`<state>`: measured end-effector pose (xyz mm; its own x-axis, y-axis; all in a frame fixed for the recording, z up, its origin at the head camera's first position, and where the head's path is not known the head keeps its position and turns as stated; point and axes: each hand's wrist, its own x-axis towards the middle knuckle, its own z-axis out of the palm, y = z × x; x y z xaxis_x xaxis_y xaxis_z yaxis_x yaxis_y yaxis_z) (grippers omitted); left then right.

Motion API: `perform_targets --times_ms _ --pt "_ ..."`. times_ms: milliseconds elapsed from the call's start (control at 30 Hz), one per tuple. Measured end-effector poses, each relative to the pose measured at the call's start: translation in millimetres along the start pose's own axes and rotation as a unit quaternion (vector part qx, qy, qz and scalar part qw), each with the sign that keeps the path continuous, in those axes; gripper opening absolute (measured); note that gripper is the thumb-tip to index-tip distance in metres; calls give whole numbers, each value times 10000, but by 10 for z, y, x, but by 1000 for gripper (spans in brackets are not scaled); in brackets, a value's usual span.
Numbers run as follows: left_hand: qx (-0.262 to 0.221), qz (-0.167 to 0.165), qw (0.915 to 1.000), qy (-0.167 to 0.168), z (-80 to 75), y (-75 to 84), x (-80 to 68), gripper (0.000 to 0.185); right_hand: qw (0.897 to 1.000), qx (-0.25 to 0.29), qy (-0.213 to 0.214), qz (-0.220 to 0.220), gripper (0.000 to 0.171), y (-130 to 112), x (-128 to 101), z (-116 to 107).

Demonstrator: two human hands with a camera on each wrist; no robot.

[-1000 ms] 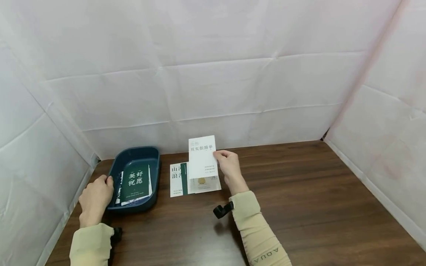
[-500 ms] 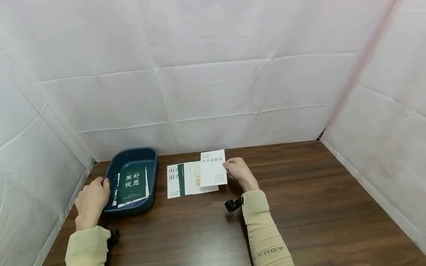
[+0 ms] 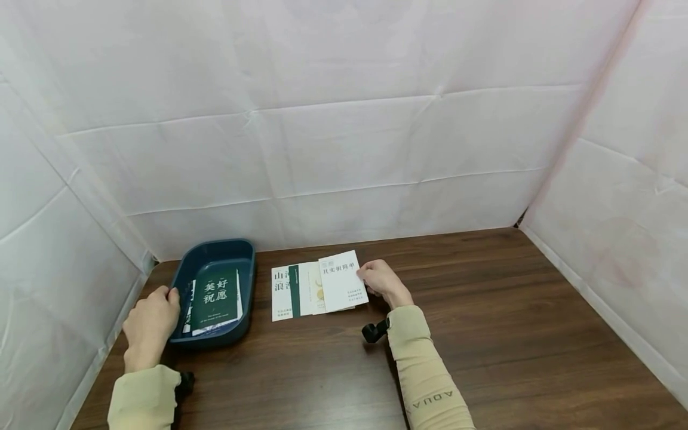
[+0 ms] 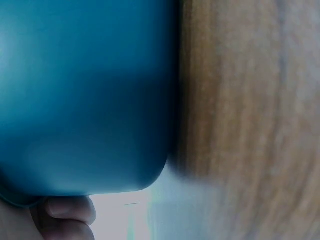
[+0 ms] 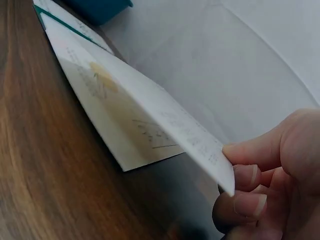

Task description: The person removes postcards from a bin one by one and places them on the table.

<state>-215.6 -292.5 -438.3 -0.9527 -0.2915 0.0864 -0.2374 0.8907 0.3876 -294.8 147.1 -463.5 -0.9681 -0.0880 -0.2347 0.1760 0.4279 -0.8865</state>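
Observation:
My left hand (image 3: 151,325) grips the near left rim of a dark blue plastic tray (image 3: 250,286); the left wrist view shows curled fingertips (image 4: 70,210) by the tray wall (image 4: 85,100). Inside lies a green card (image 3: 217,301) with white characters, on top of other cards. My right hand (image 3: 381,280) pinches the right edge of a white printed card (image 3: 343,282) between thumb and fingers. That card slants over a card with a yellow print (image 5: 104,77), its held edge raised. To the left lies a white card with black characters (image 3: 280,292), beside a green strip (image 3: 294,291).
The brown wooden table (image 3: 473,310) stretches to the right and toward me. White fabric walls (image 3: 344,143) stand behind it and at both sides. The tray's far end is close to the back wall.
The white card in my right hand came down and rightward from over the laid-out cards, then shifted slightly left and tilted. My left hand stays on the tray rim.

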Motion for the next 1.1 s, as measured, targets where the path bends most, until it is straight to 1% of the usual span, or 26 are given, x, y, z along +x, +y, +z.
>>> perform_targets --times_ms 200,367,567,700,1100 --pt "20 -58 10000 -45 -10 7 1 42 9994 -326 -56 38 23 -23 43 34" --pt "24 -46 10000 -60 -18 4 -5 42 9982 -587 50 108 24 -38 64 62" --pt "35 -33 10000 -69 -15 7 -7 43 9943 -1035 187 179 39 -45 87 96" --pt "34 -19 10000 -56 -13 16 -2 42 9929 -1118 256 302 45 -41 98 108" --pt "48 -47 10000 -30 -29 29 -13 42 9914 -1236 282 334 43 -55 95 133"
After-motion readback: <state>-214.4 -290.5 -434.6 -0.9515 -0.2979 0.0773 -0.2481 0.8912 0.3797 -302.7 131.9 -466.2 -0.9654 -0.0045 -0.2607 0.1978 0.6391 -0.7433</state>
